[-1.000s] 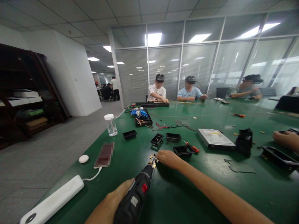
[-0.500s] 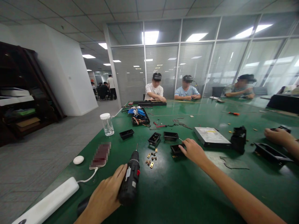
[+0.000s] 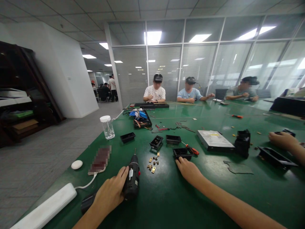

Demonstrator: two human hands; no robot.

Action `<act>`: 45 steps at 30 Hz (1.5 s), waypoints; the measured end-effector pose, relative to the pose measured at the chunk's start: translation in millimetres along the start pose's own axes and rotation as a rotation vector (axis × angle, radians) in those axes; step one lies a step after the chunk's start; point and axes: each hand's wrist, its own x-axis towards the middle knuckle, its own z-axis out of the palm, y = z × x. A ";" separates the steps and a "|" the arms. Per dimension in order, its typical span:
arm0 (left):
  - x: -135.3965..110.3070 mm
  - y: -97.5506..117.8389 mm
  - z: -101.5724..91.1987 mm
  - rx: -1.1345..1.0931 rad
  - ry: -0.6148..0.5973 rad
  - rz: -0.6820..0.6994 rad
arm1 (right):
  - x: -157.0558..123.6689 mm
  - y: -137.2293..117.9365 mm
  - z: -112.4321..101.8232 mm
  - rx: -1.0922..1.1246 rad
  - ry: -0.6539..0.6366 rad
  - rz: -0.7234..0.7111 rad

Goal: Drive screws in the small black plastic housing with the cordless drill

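A black cordless drill (image 3: pixel 132 179) lies in the grip of my left hand (image 3: pixel 111 187), its bit pointing away from me. At the near left edge of a black rectangular plastic box (image 3: pixel 184 153), the fingers of my right hand (image 3: pixel 189 168) are closed; the thumb side is partly hidden. Just behind that box rests a screwdriver (image 3: pixel 194 150) with a red and black handle. Several small brass plates and screws (image 3: pixel 153 162) are scattered between my hands. More black plastic boxes stand behind: one (image 3: pixel 156 143) near the brass parts, another (image 3: pixel 173 139), and a third (image 3: pixel 127 137) farther left.
To the left are a clear jar (image 3: pixel 108 128), a phone (image 3: pixel 100 159) on a cable, a white round object (image 3: pixel 77 164) and a power strip (image 3: pixel 47 206). An optical drive (image 3: pixel 214 140) stands right. Another person's hand (image 3: pixel 283 140) is at the right edge; several people sit across.
My right hand has moved nearer and left, from the box's right side to its near edge, uncovering the screwdriver. The drill in my left hand has shifted slightly left and nearer.
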 end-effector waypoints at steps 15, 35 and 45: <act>-1.6 -4.4 3.3 0.016 0.022 0.013 | 36.9 -64.4 -17.4 0.237 0.024 -0.373; -8.6 -3.1 3.8 0.007 0.034 0.036 | 97.8 -53.3 -12.6 0.388 0.070 -0.384; -8.5 -1.8 0.2 -0.022 0.015 0.031 | 72.8 -28.9 -13.0 0.435 0.027 -0.500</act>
